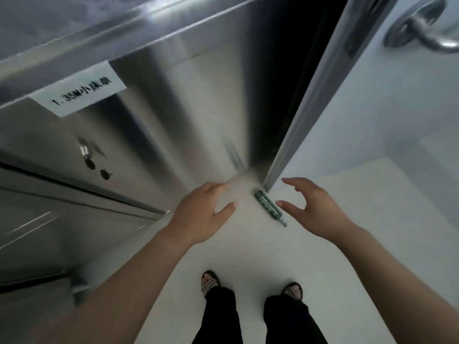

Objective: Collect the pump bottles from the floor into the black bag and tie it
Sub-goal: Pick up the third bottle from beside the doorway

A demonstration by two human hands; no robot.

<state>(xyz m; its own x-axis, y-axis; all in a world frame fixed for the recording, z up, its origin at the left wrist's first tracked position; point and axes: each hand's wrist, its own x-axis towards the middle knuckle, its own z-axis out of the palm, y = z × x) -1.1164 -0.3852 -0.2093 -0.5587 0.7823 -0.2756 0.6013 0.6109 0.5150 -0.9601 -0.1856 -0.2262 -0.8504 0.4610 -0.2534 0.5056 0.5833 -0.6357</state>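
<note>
Collection step: left hand [201,209] and right hand [315,209] both empty, fingers spread; green pump bottle [269,207] lies between them, next needs a right-hand grasp.

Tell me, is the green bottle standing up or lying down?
Lying down. The green bottle rests on its side on the white floor.

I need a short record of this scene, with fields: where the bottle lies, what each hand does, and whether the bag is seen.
bottle: green pump bottle lies on its side on the white floor, by the steel cabinet corner
left grip: left hand open, holds nothing
right grip: right hand open, beside the bottle, not holding it
black bag: not in view
</note>
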